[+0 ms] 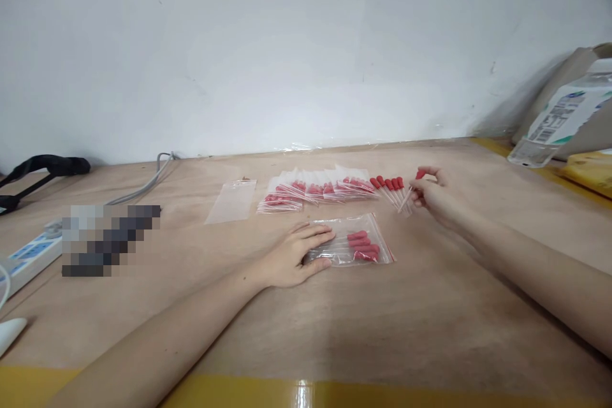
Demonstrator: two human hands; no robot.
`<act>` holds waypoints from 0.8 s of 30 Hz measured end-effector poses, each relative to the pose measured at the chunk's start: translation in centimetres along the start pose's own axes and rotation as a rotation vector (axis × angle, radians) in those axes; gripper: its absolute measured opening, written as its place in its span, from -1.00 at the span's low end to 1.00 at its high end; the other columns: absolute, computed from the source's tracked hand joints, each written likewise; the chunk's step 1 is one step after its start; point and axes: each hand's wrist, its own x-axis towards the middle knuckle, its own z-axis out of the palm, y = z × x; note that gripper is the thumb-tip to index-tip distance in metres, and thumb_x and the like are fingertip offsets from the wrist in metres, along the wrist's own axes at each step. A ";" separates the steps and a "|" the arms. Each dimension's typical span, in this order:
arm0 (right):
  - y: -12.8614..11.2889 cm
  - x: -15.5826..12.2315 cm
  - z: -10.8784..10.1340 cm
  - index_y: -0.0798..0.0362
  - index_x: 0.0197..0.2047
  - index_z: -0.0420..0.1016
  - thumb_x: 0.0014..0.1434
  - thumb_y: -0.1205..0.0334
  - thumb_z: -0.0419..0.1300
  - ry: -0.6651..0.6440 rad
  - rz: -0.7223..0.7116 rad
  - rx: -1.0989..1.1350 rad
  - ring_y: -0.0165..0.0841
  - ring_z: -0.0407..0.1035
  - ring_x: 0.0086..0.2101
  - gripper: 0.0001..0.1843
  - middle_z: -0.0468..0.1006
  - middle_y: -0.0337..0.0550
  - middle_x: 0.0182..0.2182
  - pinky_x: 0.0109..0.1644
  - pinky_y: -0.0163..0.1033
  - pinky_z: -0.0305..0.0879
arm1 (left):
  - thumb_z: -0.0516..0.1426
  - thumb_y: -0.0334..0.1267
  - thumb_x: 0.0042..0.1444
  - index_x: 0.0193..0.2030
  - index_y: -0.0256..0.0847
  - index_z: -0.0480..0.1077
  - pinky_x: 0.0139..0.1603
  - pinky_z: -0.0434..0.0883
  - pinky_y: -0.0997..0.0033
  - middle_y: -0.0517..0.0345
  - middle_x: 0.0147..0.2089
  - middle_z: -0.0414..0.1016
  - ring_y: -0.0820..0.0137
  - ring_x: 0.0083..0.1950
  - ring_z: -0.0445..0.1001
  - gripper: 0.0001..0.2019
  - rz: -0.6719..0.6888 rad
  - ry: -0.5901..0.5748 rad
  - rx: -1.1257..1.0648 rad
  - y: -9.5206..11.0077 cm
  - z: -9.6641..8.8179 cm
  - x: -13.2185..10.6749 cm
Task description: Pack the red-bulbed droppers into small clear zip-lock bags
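Observation:
My left hand lies on the near zip bag, fingers stretched out and apart over its left end. Inside that clear bag are several droppers with red rubber bulbs, the bulbs toward the zip side at the right. My right hand is closed in a pinch on a dropper, red bulb up and clear tube slanting down to the left. Just left of it, several loose droppers lie side by side on the table. Behind the near bag, filled zip bags overlap in a row.
A flat clear bag lies left of the filled row. On the left are a power strip, a grey cable and a black strap-like object. A plastic bottle leans at the right, near a yellow package.

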 end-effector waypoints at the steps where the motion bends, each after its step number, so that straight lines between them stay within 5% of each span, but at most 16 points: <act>1: 0.2 -1.1 0.2 -0.04 -0.18 0.10 -0.11 0.36 0.22 0.014 -0.023 0.008 -0.48 0.24 -0.66 -0.55 0.29 -0.38 -0.60 -0.66 -0.38 0.20 | 0.03 -0.09 0.18 0.21 -0.19 0.17 0.27 0.09 0.09 -0.02 0.23 0.21 0.25 0.25 0.17 -0.52 0.000 0.000 0.002 0.0 0.0 0.0; 9: 1.5 -5.9 1.9 -0.08 -0.23 0.05 -0.11 0.20 0.29 -0.078 -0.090 0.135 -0.42 0.39 -0.54 -0.52 0.36 -0.36 -0.49 -0.41 -0.25 0.45 | 0.03 -0.10 0.19 0.23 -0.12 0.11 0.29 0.03 0.04 0.00 0.23 0.20 0.24 0.25 0.16 -0.52 0.010 0.008 -0.006 0.0 0.0 0.0; 17: 2.9 -6.1 1.7 0.00 -0.27 0.21 -0.10 -0.01 0.29 -0.324 -0.019 0.196 -0.44 0.39 -0.49 -0.57 0.43 -0.31 -0.49 -0.37 -0.27 0.37 | 0.03 -0.11 0.19 0.25 -0.16 0.06 0.26 0.08 0.05 0.00 0.20 0.25 0.24 0.21 0.21 -0.49 0.014 0.018 -0.016 0.4 -0.2 0.1; 24: 2.6 -6.4 1.5 -0.01 -0.28 0.18 -0.11 -0.06 0.29 -0.311 -0.074 0.133 -0.47 0.36 -0.49 -0.53 0.45 -0.32 -0.49 -0.34 -0.30 0.31 | 0.03 -0.11 0.19 0.24 -0.16 0.07 0.26 0.09 0.06 0.00 0.20 0.24 0.23 0.21 0.21 -0.50 0.012 0.018 -0.004 0.4 -0.2 0.1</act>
